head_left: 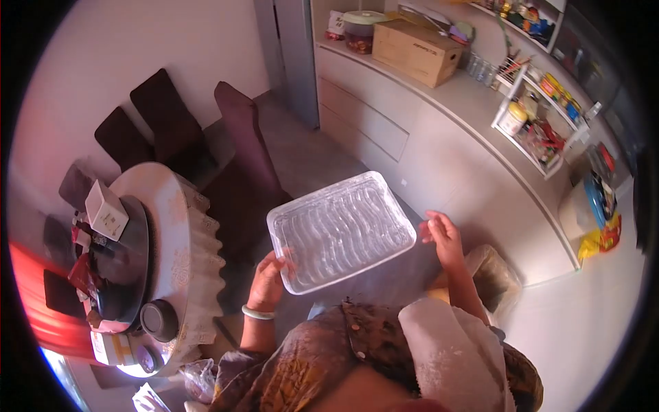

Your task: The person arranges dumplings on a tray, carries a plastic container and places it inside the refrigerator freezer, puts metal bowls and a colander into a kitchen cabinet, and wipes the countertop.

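A clear, rectangular tray with wavy ridges across its bottom is in the air in front of my body. My left hand grips its near left corner, with a pale bangle on the wrist. Just off the tray's right edge is my right hand, fingers apart and curved, with nothing in it. A light cloth lies over my right shoulder.
At the left, a round table with a lace cloth carries a white box and dark containers. Dark chairs stand behind it. A curved counter holds a cardboard box and racks. A lined bin stands below it.
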Demonstrator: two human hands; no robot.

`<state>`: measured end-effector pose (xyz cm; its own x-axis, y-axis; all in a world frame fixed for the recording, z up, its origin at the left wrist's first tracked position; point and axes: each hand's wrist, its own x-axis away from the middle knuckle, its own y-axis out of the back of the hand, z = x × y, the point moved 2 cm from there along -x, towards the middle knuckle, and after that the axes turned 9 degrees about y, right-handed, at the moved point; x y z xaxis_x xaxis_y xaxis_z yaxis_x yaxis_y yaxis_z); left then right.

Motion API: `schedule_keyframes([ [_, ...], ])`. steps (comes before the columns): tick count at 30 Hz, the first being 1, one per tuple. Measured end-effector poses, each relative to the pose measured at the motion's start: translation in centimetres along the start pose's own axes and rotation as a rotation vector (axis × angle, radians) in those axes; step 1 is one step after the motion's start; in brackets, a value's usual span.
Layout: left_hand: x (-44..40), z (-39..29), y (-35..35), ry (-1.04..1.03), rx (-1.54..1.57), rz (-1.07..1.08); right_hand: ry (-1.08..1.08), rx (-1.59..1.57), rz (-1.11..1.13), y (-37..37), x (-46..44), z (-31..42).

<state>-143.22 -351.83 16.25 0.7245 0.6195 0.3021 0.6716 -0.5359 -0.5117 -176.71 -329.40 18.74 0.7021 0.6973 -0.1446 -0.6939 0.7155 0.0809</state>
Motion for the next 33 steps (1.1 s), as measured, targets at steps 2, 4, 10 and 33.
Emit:
schedule_keyframes([
  [2, -1.9, -1.4, -0.3, 0.016, 0.019, -0.036, 0.060, 0.090, -0.012, 0.1, -4.5, -1.0],
  [4, -5.1, -3.0, -0.1, 0.012, 0.010, -0.036, 0.211, 0.227, 0.067, -1.1, -9.3, -2.0],
  [10, -20.2, -6.6, -0.7, 0.146, 0.084, 0.096, 0.581, 0.678, 0.116, -4.8, -22.7, 0.0],
  [33, -68.0, -27.0, 2.8, -0.153, 0.275, 0.000, 0.915, 0.587, 0.293, -16.8, -76.0, -10.2],
])
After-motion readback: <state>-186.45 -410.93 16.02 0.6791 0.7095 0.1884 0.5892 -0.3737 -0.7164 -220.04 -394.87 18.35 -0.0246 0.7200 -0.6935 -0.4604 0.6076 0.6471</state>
